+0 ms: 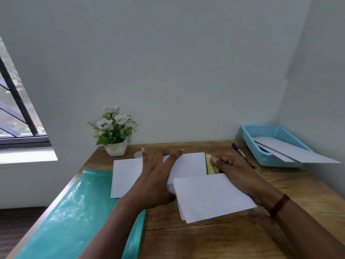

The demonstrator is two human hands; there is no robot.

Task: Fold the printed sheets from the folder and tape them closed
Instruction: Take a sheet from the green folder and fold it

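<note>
A white sheet [125, 176] lies flat on the wooden desk [205, 238]. My left hand [155, 176] rests on it with fingers spread straight, pressing it down. A folded white stack [212, 197] sits tilted in front, between my wrists. My right hand [233, 170] lies beside the sheet's right edge, fingers loosely curled and touching a yellow pad [209, 164]; it grips nothing that I can see. A small roll of tape [138, 154] stands behind my left hand. The teal plastic folder [74, 212] covers the desk's left side.
A white pot of artificial flowers [114, 131] stands at the back by the wall. A blue pen [242, 155] lies right of my right hand. A light blue basket [270, 144] with white sheets sticking out sits in the far right corner.
</note>
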